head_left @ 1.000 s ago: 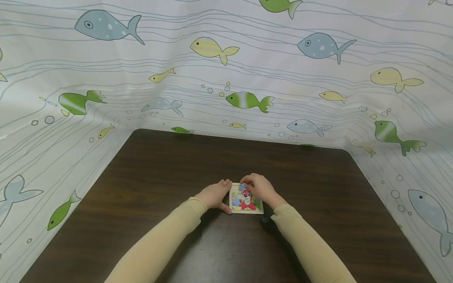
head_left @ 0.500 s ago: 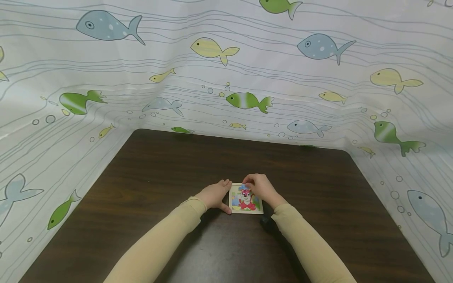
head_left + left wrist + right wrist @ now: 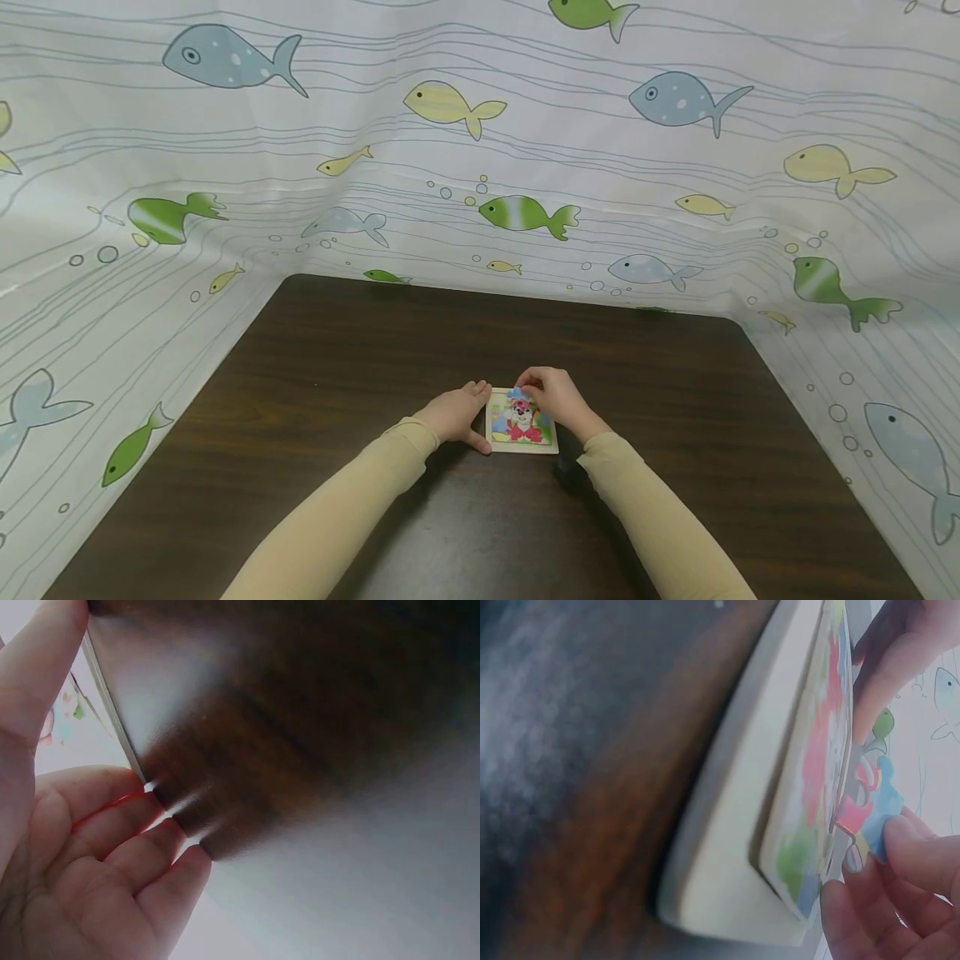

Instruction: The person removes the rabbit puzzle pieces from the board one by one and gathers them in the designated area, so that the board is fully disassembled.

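Squarely between the two hands lies a small puzzle board (image 3: pixel 519 450), flat on the counter (image 3: pixel 360 350), its pale rim framing a printed picture (image 3: pixel 522 427) of a white-faced animal in pink and red among patches of blue, green and yellow. Along the board's left side rests the left hand (image 3: pixel 456 414), spread wide: its fingers lie side by side and touch the rim near the far left corner, while the thumb reaches to the near left corner. Over the far part of the board, the right hand (image 3: pixel 558 395) pinches a puzzle piece (image 3: pixel 886 796) between thumb and fingers. That piece is light blue with pink and white parts and a knobbed outline; it stands tilted up from the board, and whether its lower edge touches cannot be told.

Both forearms, in pale yellow sleeves (image 3: pixel 337 508), come in from the near side. Close under the right wrist is a black thing (image 3: pixel 572 477), too dark to make out. Dark brown and wood-grained, the counter spreads around the hands, shiny between the forearms. Beyond the hands and to either side rises a white sheet (image 3: pixel 562 50) printed with blue, yellow and green fish, bubbles and wavy lines.
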Demonstrator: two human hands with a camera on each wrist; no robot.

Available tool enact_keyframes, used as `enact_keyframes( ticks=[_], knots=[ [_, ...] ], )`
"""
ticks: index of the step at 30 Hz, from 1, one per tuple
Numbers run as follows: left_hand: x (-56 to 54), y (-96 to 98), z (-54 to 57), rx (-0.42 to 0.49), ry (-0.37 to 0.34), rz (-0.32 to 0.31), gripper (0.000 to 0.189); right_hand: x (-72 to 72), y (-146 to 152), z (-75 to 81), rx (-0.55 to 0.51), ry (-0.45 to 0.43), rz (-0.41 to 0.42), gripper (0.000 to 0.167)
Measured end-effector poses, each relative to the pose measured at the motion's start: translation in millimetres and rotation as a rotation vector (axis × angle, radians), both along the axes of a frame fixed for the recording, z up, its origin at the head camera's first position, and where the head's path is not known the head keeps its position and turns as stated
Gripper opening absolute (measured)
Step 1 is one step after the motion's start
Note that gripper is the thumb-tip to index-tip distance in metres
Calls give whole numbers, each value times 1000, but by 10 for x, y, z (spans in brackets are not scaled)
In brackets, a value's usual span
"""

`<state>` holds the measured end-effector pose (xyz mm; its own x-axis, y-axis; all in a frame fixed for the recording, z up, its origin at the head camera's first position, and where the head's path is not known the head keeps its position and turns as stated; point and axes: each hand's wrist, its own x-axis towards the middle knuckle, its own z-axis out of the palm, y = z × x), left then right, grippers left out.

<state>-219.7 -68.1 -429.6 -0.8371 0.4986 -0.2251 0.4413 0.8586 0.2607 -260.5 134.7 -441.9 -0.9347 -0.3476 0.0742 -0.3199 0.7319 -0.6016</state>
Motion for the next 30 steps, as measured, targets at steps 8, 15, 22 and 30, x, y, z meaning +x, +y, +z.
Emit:
enact_keyframes(
  ticks=[8, 15, 22, 30],
  knots=[
    [-9, 7, -13, -10, 5, -3, 103, -11, 27, -13, 18, 14, -11, 7],
    [-19, 1, -20, -14, 13, -9, 104, -25, 109, -17, 17, 12, -19, 7],
    [-5, 9, -13, -14, 16, -10, 104, -8, 213, -40, 18, 27, -29, 7],
    [-2, 6, -8, -11, 22, -5, 103, 5, 367, 8, 0, 36, -45, 8]
  ],
)
